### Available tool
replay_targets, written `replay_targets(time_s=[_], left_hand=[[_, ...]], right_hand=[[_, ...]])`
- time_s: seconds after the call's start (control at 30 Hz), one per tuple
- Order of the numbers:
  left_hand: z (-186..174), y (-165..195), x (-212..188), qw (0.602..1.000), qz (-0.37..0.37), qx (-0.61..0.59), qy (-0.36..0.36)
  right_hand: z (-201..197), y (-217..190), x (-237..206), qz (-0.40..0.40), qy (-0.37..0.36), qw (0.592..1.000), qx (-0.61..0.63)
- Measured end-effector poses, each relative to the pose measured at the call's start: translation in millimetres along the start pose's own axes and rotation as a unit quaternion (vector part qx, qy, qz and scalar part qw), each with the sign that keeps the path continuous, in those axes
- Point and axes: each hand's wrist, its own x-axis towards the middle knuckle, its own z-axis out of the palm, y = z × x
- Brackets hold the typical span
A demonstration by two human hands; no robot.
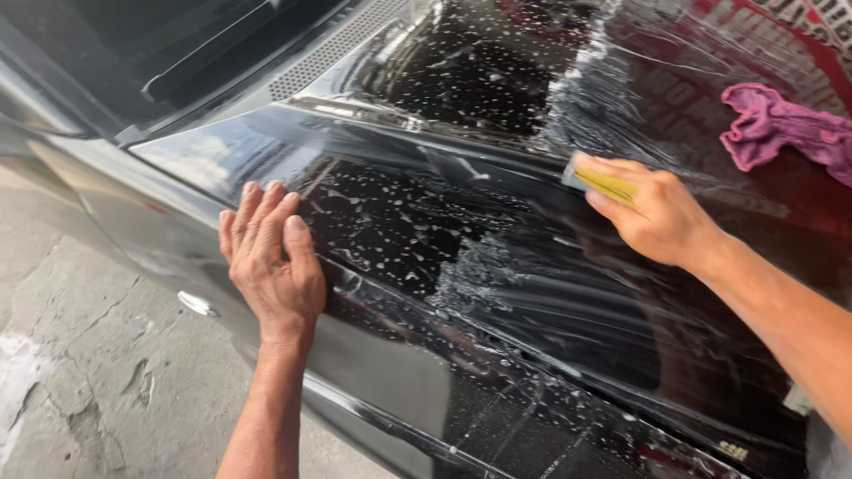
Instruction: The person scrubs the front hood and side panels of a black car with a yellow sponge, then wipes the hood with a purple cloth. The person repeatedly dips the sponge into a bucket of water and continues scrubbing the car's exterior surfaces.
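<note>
We lean over a shiny black car hood (417, 231), wet with soapy drops. A clear film (568, 293) lies over it, wrinkled in places. Our left hand (273, 257) lies flat on the hood near its edge, fingers pressed together. Our right hand (652, 213) rests on the film, its fingers pinching a small yellow scraper (605, 184). A purple rag (785, 131) sits farther up the hood, near our right hand.

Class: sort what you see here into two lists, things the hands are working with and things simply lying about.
In use:
left hand, flat on the wet clear film
right hand, gripping a yellow squeegee
glossy black car panel

Lying about:
crumpled pink cloth
cracked concrete floor
</note>
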Motion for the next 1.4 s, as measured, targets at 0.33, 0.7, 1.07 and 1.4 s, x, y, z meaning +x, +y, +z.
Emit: replay_targets(time_s=[0.33, 0.7, 1.07, 1.4], left_hand=[[3, 3, -5, 1.0, 0.0, 0.019, -0.017], [3, -2, 0, 1.0, -0.004, 0.011, -0.001], [1, -5, -3, 1.0, 0.0, 0.023, -0.014], [1, -14, 0, 1.0, -0.005, 0.014, 0.01]], right_hand=[[69, -32, 91, -0.095, 0.008, 0.995, -0.023], [9, 43, -8, -0.074, 0.031, 0.992, -0.098], [15, -6, 44, -0.095, -0.024, 0.994, -0.05], [85, -54, 163, -0.26, -0.047, 0.959, -0.098]])
